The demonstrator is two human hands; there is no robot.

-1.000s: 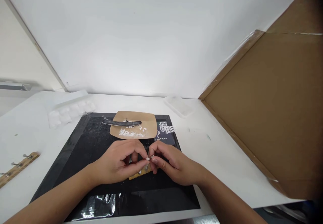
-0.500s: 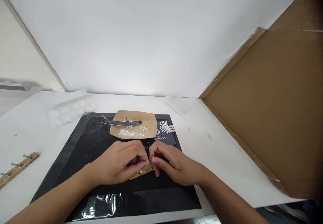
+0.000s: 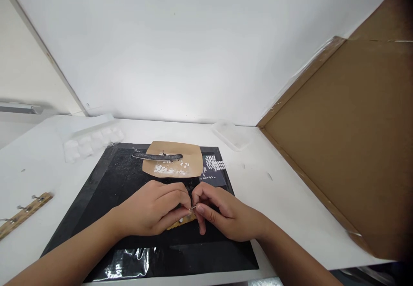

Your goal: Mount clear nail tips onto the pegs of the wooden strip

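Note:
My left hand (image 3: 155, 208) and my right hand (image 3: 226, 210) meet over a black mat (image 3: 180, 251), fingertips nearly touching. Between them is a tiny metallic piece (image 3: 192, 208), pinched by the thumb and forefinger of each hand; its shape is too small to make out. Beneath the fingertips lies a yellow wavy-edged piece (image 3: 182, 223), partly hidden by the hands. Beyond the hands, a tan sheet (image 3: 190, 148) bears loose white bits (image 3: 161, 168) and a dark curved strip (image 3: 158, 157).
Small white pieces (image 3: 215, 164) lie in rows on a dark card right of the sheet. A clear tray (image 3: 231, 136) sits behind, a clear compartment box (image 3: 93, 142) back left. A wooden strip with metal fittings (image 3: 26, 213) lies left. Cardboard (image 3: 338, 148) stands right.
The view has shifted slightly. My right hand's lower fingers reach a little further down, and the small piece between the fingertips has turned slightly.

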